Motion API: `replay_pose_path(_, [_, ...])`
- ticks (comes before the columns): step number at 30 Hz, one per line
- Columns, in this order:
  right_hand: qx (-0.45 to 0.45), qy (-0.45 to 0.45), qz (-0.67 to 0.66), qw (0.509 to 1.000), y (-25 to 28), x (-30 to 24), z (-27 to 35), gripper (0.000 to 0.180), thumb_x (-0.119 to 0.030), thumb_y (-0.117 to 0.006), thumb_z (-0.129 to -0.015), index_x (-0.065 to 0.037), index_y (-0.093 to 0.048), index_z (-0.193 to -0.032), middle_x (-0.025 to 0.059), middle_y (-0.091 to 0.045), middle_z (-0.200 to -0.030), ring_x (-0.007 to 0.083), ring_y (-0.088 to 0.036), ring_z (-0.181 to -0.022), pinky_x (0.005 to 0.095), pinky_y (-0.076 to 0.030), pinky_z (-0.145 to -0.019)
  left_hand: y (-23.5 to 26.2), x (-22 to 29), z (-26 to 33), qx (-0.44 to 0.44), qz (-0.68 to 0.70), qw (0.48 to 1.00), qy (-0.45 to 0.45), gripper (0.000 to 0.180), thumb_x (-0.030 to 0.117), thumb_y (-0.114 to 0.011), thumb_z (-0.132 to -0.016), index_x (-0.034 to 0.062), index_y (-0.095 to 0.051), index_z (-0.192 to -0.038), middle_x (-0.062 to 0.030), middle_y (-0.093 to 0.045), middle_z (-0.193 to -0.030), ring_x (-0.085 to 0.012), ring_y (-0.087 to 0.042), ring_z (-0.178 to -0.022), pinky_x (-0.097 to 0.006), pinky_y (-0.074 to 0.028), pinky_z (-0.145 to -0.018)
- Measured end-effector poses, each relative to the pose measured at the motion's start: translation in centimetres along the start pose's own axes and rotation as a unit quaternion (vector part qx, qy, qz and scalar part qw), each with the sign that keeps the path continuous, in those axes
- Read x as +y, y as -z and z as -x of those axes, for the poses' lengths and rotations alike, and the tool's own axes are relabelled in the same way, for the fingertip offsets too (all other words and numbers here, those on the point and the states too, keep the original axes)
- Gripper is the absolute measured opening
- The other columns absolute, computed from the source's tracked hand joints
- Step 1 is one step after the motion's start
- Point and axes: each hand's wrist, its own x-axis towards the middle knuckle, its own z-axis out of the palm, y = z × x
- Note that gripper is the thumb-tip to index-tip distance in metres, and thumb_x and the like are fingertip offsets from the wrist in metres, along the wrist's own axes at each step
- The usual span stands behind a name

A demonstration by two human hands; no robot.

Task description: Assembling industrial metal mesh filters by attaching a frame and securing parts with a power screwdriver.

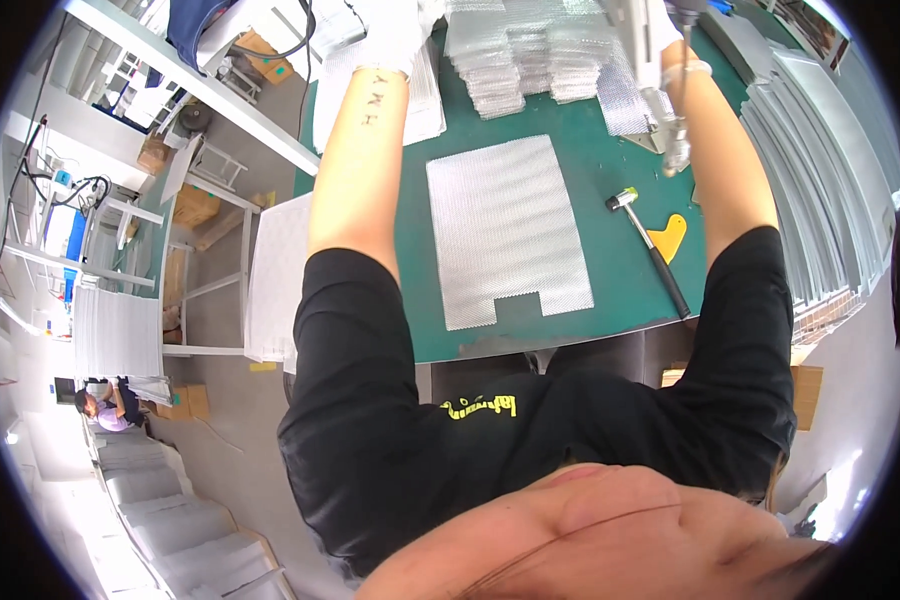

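Note:
My left hand, in a white glove, reaches to the top edge over a stack of pale sheets; its fingers are not visible. At the upper right my right hand, also gloved, is mostly hidden behind a white and metal device, so its grip does not show. Between my forearms a silver mesh sheet with a notch in its near edge lies flat on the green tabletop. Beyond it are several stacks of notched mesh sheets.
A small mallet with a black handle lies right of the sheet, beside a yellow scraper. Long grey panels are stacked along the right. At left stand a white frame and cardboard boxes. Another person works far left.

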Motion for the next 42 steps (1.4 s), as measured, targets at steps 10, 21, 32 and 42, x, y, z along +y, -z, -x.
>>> replay_pose_path(10, [-0.068,0.130,0.027,0.989,-0.1,-11.7,26.5,0.056,-0.008,-0.072,-0.081,-0.004,-0.057,-0.134,0.0091,-0.060,-0.092,0.0205,-0.058,-0.080,0.0325,-0.051,-0.082,-5.5,8.9,35.1,0.139,-0.453,0.875,0.096,0.086,0.006,-0.068,-0.087,-0.0013,-0.017,-0.156,-0.0139,-0.062,-0.119,-0.0163,-0.063,-0.095,-0.029,-0.052,-0.086])
replay_pose_path(21, [-0.123,0.043,0.096,0.987,-4.6,-7.2,36.5,0.048,-0.014,-0.071,-0.081,-0.002,-0.060,-0.126,0.0150,-0.059,-0.091,0.0332,-0.057,-0.085,0.0413,-0.048,-0.081,-2.3,2.2,43.0,0.057,-0.652,0.732,0.189,0.092,0.028,-0.075,-0.084,-0.0056,-0.024,-0.152,-0.0178,-0.067,-0.105,-0.0309,-0.067,-0.084,-0.037,-0.054,-0.077])
replay_pose_path(32, [-0.155,0.036,0.182,0.970,-6.0,-5.0,36.9,0.050,-0.022,-0.073,-0.080,-0.007,-0.062,-0.127,0.0152,-0.062,-0.094,0.0334,-0.060,-0.087,0.0424,-0.051,-0.078,-2.7,1.7,42.1,0.038,-0.625,0.707,0.329,0.087,0.033,-0.072,-0.085,-0.0002,-0.028,-0.152,-0.0238,-0.058,-0.131,-0.0370,-0.061,-0.115,-0.040,-0.051,-0.094])
replay_pose_path(42, [-0.184,0.021,0.232,0.955,-6.1,-5.0,37.0,0.053,-0.028,-0.071,-0.083,-0.010,-0.060,-0.131,0.0147,-0.063,-0.099,0.0334,-0.062,-0.090,0.0423,-0.052,-0.079,-2.2,0.9,43.3,0.038,-0.652,0.709,0.266,0.079,0.032,-0.071,-0.086,0.0012,-0.035,-0.149,-0.0228,-0.057,-0.133,-0.0359,-0.059,-0.118,-0.040,-0.051,-0.095])
